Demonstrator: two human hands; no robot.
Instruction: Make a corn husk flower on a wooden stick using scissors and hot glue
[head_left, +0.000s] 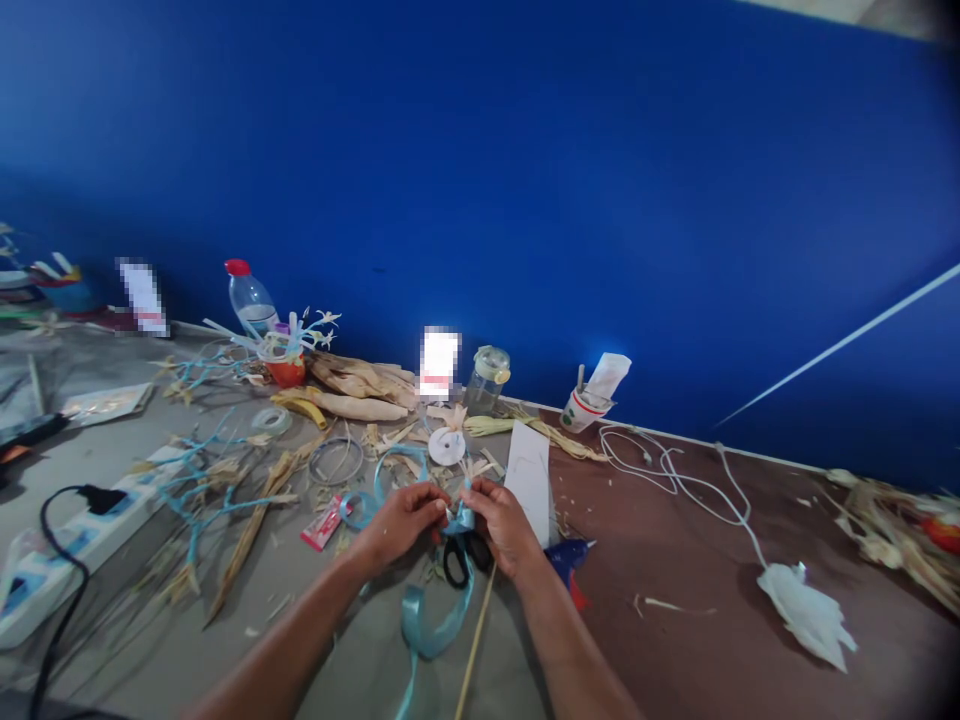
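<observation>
Over the middle of the table, my left hand [409,520] and my right hand [501,518] are close together, fingers pinched. Between them is a light blue ribbon [466,515], gathered around a small pale piece, perhaps a dried-husk flower; the fingers hide much of it. My right hand grips the wrapped piece, while my left pinches the ribbon beside it. A loose length of ribbon [431,635] curls down below the hands, and another loop rises behind the left one. Black-handled scissors [454,562] lie just beneath. A thin stick [476,640] runs toward me below my right hand.
Left lie blue-wrapped branches [193,515], dried husks [360,378] and a white power strip [90,545]. Behind my hands stand a white spool [447,447], a lit phone [438,362] and a glass jar [487,382]. A blue glue gun [568,558] and white cable [697,482] lie right.
</observation>
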